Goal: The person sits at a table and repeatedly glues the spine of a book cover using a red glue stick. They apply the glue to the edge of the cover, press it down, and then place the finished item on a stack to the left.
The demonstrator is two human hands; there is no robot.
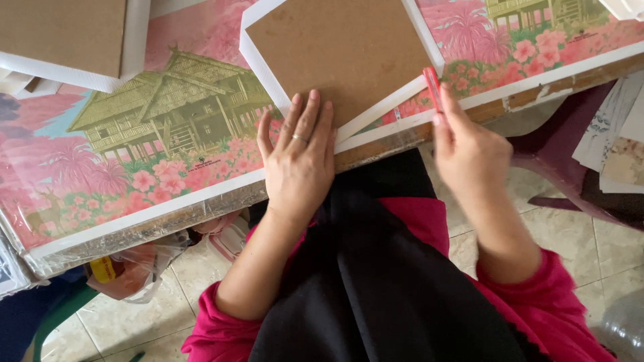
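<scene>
A white picture frame lies face down, its brown backing board (pixel 335 47) up, on a table covered with a pink printed sheet (pixel 168 127) showing a wooden house and flowers. My left hand (pixel 300 157) rests flat on the frame's near corner, fingers together, a ring on one finger. My right hand (pixel 469 151) grips a small red tool (pixel 431 86), held against the frame's white edge (pixel 389 104) at the right corner.
Another white frame with a brown back (pixel 74 40) lies at the far left. Paper sheets (pixel 614 134) sit on a dark chair at the right. A plastic bag (pixel 131 268) hangs under the table edge. Tiled floor below.
</scene>
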